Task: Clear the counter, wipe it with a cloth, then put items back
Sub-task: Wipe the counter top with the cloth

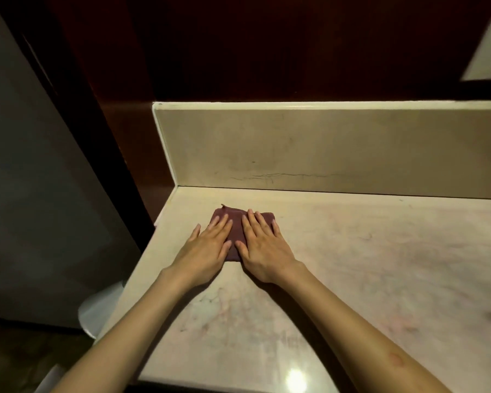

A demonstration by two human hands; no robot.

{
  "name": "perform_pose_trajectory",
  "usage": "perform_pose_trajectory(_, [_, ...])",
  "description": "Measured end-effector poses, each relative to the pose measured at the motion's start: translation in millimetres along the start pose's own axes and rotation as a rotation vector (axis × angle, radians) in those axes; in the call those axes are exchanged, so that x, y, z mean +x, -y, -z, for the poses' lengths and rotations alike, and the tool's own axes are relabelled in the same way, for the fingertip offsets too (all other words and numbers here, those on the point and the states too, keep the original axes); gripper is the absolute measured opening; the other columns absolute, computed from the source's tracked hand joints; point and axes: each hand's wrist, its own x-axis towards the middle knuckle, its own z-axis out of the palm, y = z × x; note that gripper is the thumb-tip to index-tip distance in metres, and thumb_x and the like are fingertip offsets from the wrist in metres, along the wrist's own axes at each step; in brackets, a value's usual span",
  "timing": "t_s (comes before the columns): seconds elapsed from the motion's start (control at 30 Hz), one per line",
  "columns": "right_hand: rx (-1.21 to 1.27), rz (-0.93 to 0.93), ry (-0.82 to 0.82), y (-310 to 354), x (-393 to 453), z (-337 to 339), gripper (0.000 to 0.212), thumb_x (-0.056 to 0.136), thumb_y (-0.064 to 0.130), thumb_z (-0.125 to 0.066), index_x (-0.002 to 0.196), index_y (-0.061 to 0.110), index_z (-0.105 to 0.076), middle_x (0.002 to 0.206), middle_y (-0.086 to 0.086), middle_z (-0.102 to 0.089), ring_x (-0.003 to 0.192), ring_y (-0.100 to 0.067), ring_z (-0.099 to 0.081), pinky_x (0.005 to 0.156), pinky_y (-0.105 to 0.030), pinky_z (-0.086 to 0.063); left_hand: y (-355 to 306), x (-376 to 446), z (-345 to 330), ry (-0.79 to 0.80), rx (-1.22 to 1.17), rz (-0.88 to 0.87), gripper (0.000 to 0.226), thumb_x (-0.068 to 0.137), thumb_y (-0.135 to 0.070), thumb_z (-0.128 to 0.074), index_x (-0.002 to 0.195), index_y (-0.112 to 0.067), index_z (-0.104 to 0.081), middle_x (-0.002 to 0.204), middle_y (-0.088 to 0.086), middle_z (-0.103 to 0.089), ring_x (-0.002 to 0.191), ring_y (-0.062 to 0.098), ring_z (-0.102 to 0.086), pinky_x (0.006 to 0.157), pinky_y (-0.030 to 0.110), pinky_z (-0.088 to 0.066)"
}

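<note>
Two bare forearms are entering from the bottom edge, their elbows cut off by the frame. They are reaching across a pale, polished stone counter (352, 265) with faint pink veining; a bright glare spot is sitting on its near edge, and its right side is running out of view. A dark smudge at the far right of the surface is too blurred to identify.

The left hand (207, 251) is lying flat, fingers straight and slightly spread, palm pressing down on the left part of a folded cloth (234, 236). The right hand (262, 248) is lying flat beside it, fingers straight, covering the cloth's right part. The two hands are hiding most of the cloth; only a strip between them and its far edge are showing. The cloth is a dull maroon, soft-looking, roughly square, resting on the counter near the back left corner.

Beyond it, a smooth beige upstand (323, 148) is rising from the counter, marked by a thin horizontal crack. Behind that, a dark red-brown panel (238, 46) is standing in shadow, its surface hard to read. At lower left, a rounded pale object (97, 310) is partly hidden by the counter edge.
</note>
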Motion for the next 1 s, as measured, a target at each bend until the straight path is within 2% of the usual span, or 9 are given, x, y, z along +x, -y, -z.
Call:
perform_pose_trajectory(0.23, [-0.02, -0.1, -0.01, -66, -59, 19, 0.064, 0.103, 0.041, -0.02, 0.153, 0.01, 0.004, 0.161, -0.005, 0.011, 0.148, -0.016, 0.012, 0.117, -0.037, 0.009, -82, 5, -16, 0.057, -0.031, -0.052, 0.056, 0.104, -0.036, -0.017, 0.153, -0.021, 0.006, 0.16, -0.007, 0.01, 0.146, 0.007, 0.01, 0.119, 0.041, 0.002])
perform_pose_trajectory(0.47, [-0.006, -0.21, -0.015, -104, -110, 31, 0.062, 0.103, 0.04, -0.019, 0.153, 0.012, 0.005, 0.161, -0.003, 0.013, 0.148, -0.014, 0.013, 0.117, -0.038, 0.01, -134, 9, -26, 0.065, -0.037, -0.169, 0.055, 0.104, -0.036, -0.018, 0.153, -0.022, 0.001, 0.16, -0.008, 0.009, 0.147, 0.008, 0.01, 0.118, 0.043, 0.004])
perform_pose_trajectory(0.73, [-0.041, -0.23, -0.032, -83, -100, 24, 0.062, 0.103, 0.038, -0.021, 0.153, 0.009, 0.002, 0.161, -0.006, 0.009, 0.148, -0.017, 0.011, 0.118, -0.035, 0.007, -112, 6, -23, 0.093, -0.067, -0.196, 0.055, 0.104, -0.037, -0.018, 0.153, -0.023, 0.003, 0.16, -0.009, 0.011, 0.146, 0.006, 0.011, 0.117, 0.045, 0.006])
perform_pose_trajectory(1.0, [-0.029, -0.122, -0.034, -12, -64, 5, 0.062, 0.103, 0.037, -0.022, 0.153, 0.008, -0.001, 0.161, -0.007, 0.007, 0.149, -0.018, 0.009, 0.118, -0.035, 0.004, -32, -25, -16, 0.072, -0.086, -0.114, 0.055, 0.104, -0.037, -0.018, 0.153, -0.023, 0.002, 0.16, -0.01, 0.01, 0.146, 0.005, 0.011, 0.118, 0.044, 0.006])
